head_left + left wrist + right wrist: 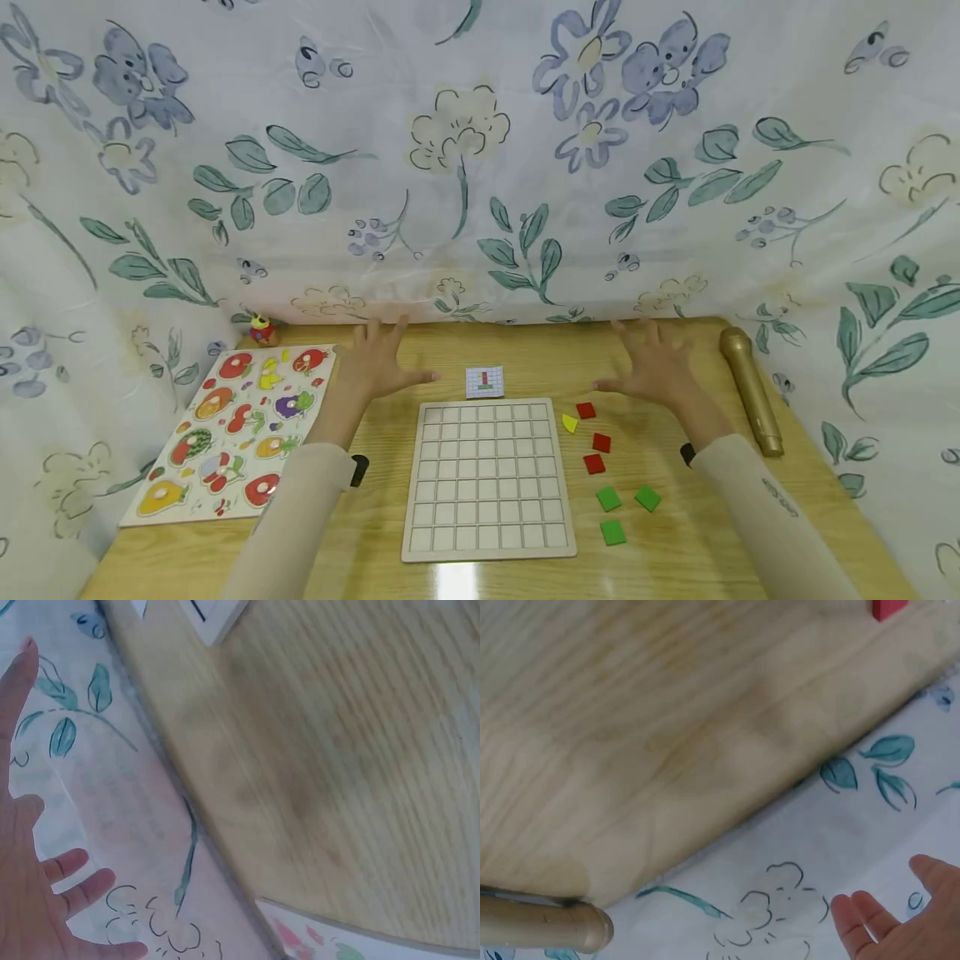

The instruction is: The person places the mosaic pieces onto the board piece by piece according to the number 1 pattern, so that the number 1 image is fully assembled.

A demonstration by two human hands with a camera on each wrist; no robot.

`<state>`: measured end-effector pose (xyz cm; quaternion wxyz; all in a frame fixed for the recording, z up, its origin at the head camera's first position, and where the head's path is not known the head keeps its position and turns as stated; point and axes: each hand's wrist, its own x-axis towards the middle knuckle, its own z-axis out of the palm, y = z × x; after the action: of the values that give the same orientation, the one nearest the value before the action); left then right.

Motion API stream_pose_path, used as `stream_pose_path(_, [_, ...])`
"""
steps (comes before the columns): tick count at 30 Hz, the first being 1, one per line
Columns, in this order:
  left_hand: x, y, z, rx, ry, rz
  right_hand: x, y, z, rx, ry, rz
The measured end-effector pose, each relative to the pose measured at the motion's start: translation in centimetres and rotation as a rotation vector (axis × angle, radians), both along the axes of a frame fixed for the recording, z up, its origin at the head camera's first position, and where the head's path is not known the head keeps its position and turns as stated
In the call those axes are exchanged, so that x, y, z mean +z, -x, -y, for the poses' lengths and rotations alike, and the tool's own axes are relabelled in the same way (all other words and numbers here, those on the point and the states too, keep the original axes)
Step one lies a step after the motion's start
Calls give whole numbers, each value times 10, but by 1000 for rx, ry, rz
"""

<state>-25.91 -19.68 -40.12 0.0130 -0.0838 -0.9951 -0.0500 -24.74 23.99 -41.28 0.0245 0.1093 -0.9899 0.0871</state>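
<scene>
In the head view my left hand (380, 362) is held over the table left of a small pattern card (484, 382), fingers spread and thumb out, holding nothing. My right hand (651, 367) mirrors it on the other side, also spread and holding nothing. Between the forearms lies a pale wooden grid board (487, 479) of square cells. Beside its right edge are red square tiles (602, 442), a yellow quarter-round tile (570, 423) and green square tiles (612, 532). The left wrist view shows the left hand (37, 877) with fingers apart; the right wrist view shows the right hand (919, 922) likewise.
A fruit puzzle board (247, 417) lies at the left, with a small toy figure (262, 330) behind it. A gold cylindrical object (752, 392) rests along the right edge of the wooden table (540, 579). A flowered cloth (450, 267) hangs behind and at both sides.
</scene>
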Motion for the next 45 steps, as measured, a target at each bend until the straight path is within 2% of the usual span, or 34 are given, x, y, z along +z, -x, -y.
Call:
stream_pose_path(12, [-21,-15,11,-32,-11,-12,-24,-17,4,65,-2,6])
stream_pose_path(19, [-33,-23,14,-37,-45,11,-35,-24,5,111,-15,-13])
stream_pose_path(28, [-39,-28,13,-50,-36,25,-44,-29,6,155,-3,-27])
stream_pose_path(45, [-54,-38,19,-85,-72,80,-49,-30,12,220,32,-19])
